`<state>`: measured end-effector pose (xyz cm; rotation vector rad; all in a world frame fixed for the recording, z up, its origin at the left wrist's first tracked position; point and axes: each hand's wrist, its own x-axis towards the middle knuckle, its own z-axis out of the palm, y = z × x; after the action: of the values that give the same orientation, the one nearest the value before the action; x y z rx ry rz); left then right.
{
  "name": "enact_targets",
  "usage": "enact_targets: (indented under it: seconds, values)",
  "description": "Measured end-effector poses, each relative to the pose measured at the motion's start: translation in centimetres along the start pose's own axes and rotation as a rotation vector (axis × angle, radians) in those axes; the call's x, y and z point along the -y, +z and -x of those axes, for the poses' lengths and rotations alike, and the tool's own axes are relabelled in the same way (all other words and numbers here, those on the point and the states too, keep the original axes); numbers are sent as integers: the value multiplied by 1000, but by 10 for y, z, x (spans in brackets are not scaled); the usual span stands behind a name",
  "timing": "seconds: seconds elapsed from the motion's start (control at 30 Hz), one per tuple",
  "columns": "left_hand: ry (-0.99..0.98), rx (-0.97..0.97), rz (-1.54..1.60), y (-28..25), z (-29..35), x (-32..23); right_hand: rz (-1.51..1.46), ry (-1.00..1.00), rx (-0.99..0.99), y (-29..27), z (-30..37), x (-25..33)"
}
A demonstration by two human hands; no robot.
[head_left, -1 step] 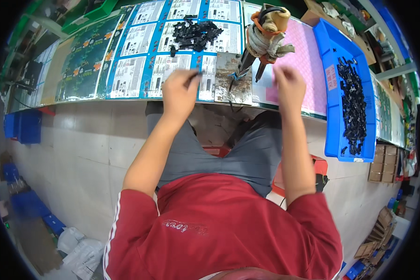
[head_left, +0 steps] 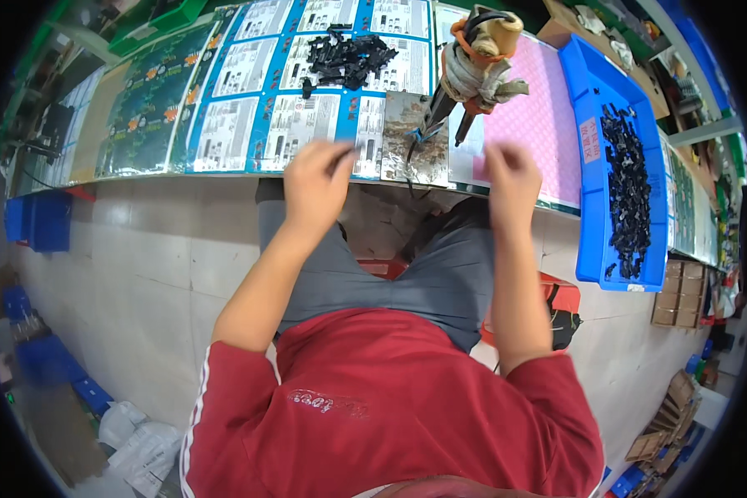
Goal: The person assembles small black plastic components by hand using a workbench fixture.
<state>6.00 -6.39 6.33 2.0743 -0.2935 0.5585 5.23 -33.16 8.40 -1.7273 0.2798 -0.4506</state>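
Observation:
My left hand (head_left: 314,189) is at the near edge of the table, closed in a pinch on a small black part (head_left: 342,158). To the right, my right hand (head_left: 513,184) has its fingers curled in, and motion blurs their tips. What they hold, if anything, cannot be made out. Between and beyond my hands stands a cloth-wrapped tool (head_left: 478,70) with an orange band and dark prongs pointing down. Below it lies a worn metal plate (head_left: 405,124) with a dark cable across it. A heap of small black parts (head_left: 349,62) rests beyond my left hand.
A blue tray (head_left: 591,224) holding many black parts stands at the table's right end. Pink sheeting (head_left: 539,108) covers the table next to it. Printed sheets (head_left: 224,137) line the left side. A red box (head_left: 563,299) sits below, beside my right leg.
Both hands have shifted slightly toward my body. The left one keeps the small black part in its pinch. The heap and the tray look the same.

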Motion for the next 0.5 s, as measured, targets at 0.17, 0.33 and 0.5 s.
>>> enact_targets:
  seconds: [0.17, 0.33, 0.5]
  values:
    - [-137, 201, 206, -4, 84, -41, -263, 303, 439, -4, 122, -26]
    - [48, 232, 124, 11, 99, -48, -363, 375, 541, 16, 137, -12]
    - [-221, 404, 491, -2, 93, -61, -273, 209, 534, 9, 132, -1]
